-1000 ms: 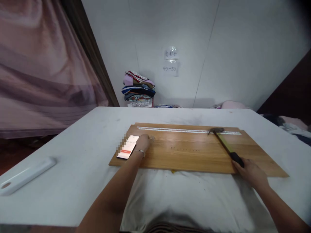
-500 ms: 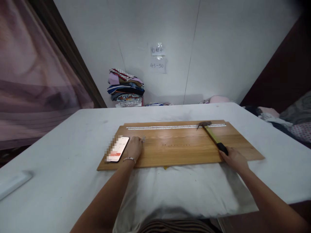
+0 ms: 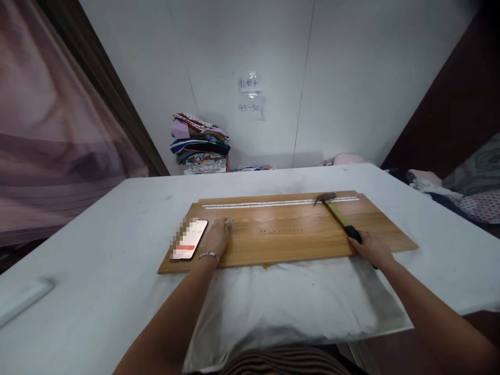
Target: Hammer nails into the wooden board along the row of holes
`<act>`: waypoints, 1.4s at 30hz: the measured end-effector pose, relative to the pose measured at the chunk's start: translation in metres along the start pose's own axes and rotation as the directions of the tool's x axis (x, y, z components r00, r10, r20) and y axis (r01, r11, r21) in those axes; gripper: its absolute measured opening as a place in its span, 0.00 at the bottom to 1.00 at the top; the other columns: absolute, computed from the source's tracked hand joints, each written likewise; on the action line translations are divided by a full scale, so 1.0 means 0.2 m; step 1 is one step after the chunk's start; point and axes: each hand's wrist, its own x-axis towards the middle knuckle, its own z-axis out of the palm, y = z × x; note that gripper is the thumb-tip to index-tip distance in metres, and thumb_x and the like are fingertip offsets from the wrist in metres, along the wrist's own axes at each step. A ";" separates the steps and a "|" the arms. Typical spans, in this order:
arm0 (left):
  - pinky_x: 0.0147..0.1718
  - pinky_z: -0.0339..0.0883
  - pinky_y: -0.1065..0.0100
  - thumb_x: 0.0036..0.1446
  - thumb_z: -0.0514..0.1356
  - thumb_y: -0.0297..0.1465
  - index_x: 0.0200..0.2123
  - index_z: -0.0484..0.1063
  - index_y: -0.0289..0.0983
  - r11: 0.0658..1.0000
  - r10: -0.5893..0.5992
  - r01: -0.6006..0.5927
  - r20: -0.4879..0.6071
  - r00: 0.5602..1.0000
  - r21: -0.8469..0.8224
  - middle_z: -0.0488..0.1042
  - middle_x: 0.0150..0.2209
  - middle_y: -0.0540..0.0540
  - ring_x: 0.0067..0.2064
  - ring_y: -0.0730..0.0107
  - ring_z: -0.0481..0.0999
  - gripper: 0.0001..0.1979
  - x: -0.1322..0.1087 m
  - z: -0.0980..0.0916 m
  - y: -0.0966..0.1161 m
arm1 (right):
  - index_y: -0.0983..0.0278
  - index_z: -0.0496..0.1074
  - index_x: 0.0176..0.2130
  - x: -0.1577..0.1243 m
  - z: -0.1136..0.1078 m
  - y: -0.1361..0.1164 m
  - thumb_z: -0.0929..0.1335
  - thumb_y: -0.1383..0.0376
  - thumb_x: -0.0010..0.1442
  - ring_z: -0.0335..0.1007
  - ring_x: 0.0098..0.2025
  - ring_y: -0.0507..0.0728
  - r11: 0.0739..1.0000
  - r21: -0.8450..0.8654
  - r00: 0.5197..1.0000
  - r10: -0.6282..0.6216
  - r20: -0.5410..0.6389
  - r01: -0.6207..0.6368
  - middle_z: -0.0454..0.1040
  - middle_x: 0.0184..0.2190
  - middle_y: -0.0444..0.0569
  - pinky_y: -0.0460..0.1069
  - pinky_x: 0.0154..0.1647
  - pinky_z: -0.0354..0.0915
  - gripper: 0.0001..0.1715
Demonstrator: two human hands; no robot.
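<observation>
A long wooden board (image 3: 289,234) lies on the white table (image 3: 117,245). A white measuring tape (image 3: 273,203) runs along the board's far edge, and a row of small dark marks (image 3: 281,230) crosses its middle. My left hand (image 3: 216,237) rests on the board's left part, fingers curled over something small and shiny that I cannot make out, right beside a lit phone (image 3: 190,239). My right hand (image 3: 371,249) grips the black end of a hammer (image 3: 336,213), whose yellow handle and head lie on the board by the tape.
A white cloth (image 3: 289,302) lies under the board's near edge. A white flat object (image 3: 19,294) sits at the table's left. Folded clothes (image 3: 200,146) are stacked against the far wall, under paper notes (image 3: 249,96). Bedding lies at the right.
The view has swung a little to the right. Both hands keep their places on the board; the hammer still lies flat.
</observation>
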 end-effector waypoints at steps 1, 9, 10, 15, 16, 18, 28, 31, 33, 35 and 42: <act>0.54 0.64 0.64 0.66 0.48 0.29 0.55 0.71 0.33 1.000 0.008 -0.008 -0.001 1.000 0.004 0.74 0.54 0.36 0.56 0.58 0.73 0.18 0.00 0.00 0.00 | 0.69 0.72 0.50 0.00 0.00 0.00 0.58 0.52 0.68 0.75 0.48 0.66 1.000 -0.005 1.000 0.002 -0.008 -0.002 0.76 0.49 0.63 0.56 0.46 0.67 0.26; 0.51 0.65 0.64 0.66 0.49 0.28 0.48 0.75 0.35 0.998 0.030 -0.031 0.023 0.999 0.055 0.75 0.49 0.38 0.51 0.59 0.74 0.16 -0.03 -0.02 0.01 | 0.71 0.69 0.50 -0.04 0.05 -0.01 0.56 0.53 0.70 0.75 0.45 0.67 0.998 -0.060 0.999 -0.015 -0.047 0.012 0.76 0.48 0.65 0.56 0.43 0.66 0.27; 0.51 0.65 0.64 0.66 0.49 0.28 0.47 0.75 0.35 0.997 0.034 -0.036 0.029 0.999 0.062 0.75 0.48 0.38 0.51 0.59 0.74 0.16 -0.04 -0.03 0.02 | 0.71 0.69 0.50 -0.05 0.06 -0.01 0.56 0.53 0.70 0.75 0.45 0.67 0.998 -0.067 0.998 -0.020 -0.051 0.017 0.76 0.48 0.65 0.56 0.43 0.66 0.27; 0.49 0.65 0.64 0.67 0.48 0.30 0.47 0.75 0.35 0.994 0.026 -0.031 0.045 0.999 0.108 0.75 0.48 0.39 0.48 0.59 0.74 0.16 -0.07 -0.03 0.02 | 0.70 0.68 0.51 -0.07 0.08 0.01 0.57 0.54 0.70 0.75 0.46 0.67 0.997 -0.062 0.996 -0.048 -0.075 0.043 0.76 0.47 0.64 0.56 0.43 0.66 0.25; 0.48 0.65 0.64 0.67 0.48 0.30 0.47 0.75 0.35 0.993 0.023 -0.028 0.047 0.999 0.116 0.75 0.47 0.39 0.48 0.59 0.74 0.16 -0.08 -0.03 0.02 | 0.70 0.68 0.51 -0.07 0.07 0.01 0.57 0.54 0.70 0.75 0.46 0.66 0.997 -0.063 0.996 -0.053 -0.073 0.048 0.76 0.47 0.64 0.55 0.43 0.66 0.26; 0.48 0.65 0.64 0.67 0.48 0.30 0.46 0.76 0.35 0.992 0.029 -0.034 0.045 0.999 0.125 0.75 0.46 0.39 0.48 0.59 0.74 0.16 -0.10 -0.03 0.02 | 0.71 0.68 0.52 -0.06 0.07 0.02 0.57 0.54 0.70 0.75 0.47 0.67 0.996 -0.068 0.996 -0.062 -0.069 0.057 0.76 0.47 0.64 0.55 0.43 0.65 0.26; 0.47 0.64 0.62 0.68 0.49 0.30 0.44 0.76 0.34 0.993 0.064 -0.064 0.007 0.998 0.100 0.76 0.44 0.39 0.46 0.59 0.74 0.15 -0.12 -0.02 0.01 | 0.68 0.70 0.50 -0.05 0.07 0.03 0.55 0.51 0.70 0.75 0.44 0.66 0.999 -0.038 0.996 -0.037 -0.087 0.034 0.76 0.45 0.61 0.54 0.39 0.64 0.27; 0.47 0.64 0.62 0.67 0.50 0.29 0.43 0.76 0.34 0.992 0.090 -0.089 -0.010 0.996 0.089 0.77 0.43 0.39 0.46 0.59 0.74 0.14 -0.11 -0.01 0.00 | 0.68 0.70 0.49 -0.06 0.07 0.02 0.57 0.52 0.69 0.75 0.45 0.66 0.999 -0.027 0.993 -0.041 -0.112 0.039 0.76 0.44 0.61 0.54 0.40 0.64 0.26; 0.47 0.64 0.62 0.67 0.51 0.29 0.43 0.76 0.34 0.990 0.118 -0.116 -0.022 0.993 0.078 0.77 0.43 0.39 0.47 0.60 0.74 0.14 -0.11 0.00 -0.01 | 0.68 0.71 0.48 -0.06 0.06 0.01 0.57 0.52 0.69 0.75 0.45 0.66 0.999 -0.024 0.994 -0.034 -0.108 0.032 0.77 0.44 0.61 0.54 0.40 0.65 0.26; 0.47 0.65 0.62 0.67 0.51 0.30 0.43 0.76 0.35 0.988 0.140 -0.138 -0.021 0.990 0.063 0.76 0.44 0.39 0.47 0.60 0.74 0.14 -0.11 0.00 -0.01 | 0.68 0.71 0.47 -0.07 0.06 0.01 0.58 0.52 0.68 0.75 0.44 0.66 1.000 -0.018 0.994 -0.020 -0.107 0.019 0.77 0.43 0.61 0.54 0.40 0.65 0.26; 0.47 0.67 0.62 0.68 0.51 0.31 0.45 0.76 0.37 0.981 0.194 -0.194 0.028 0.981 -0.014 0.76 0.47 0.40 0.46 0.61 0.75 0.14 -0.12 0.01 0.00 | 0.68 0.72 0.49 -0.07 0.06 0.00 0.59 0.52 0.67 0.75 0.42 0.65 1.000 0.002 0.992 -0.014 -0.127 0.015 0.77 0.43 0.61 0.55 0.40 0.65 0.25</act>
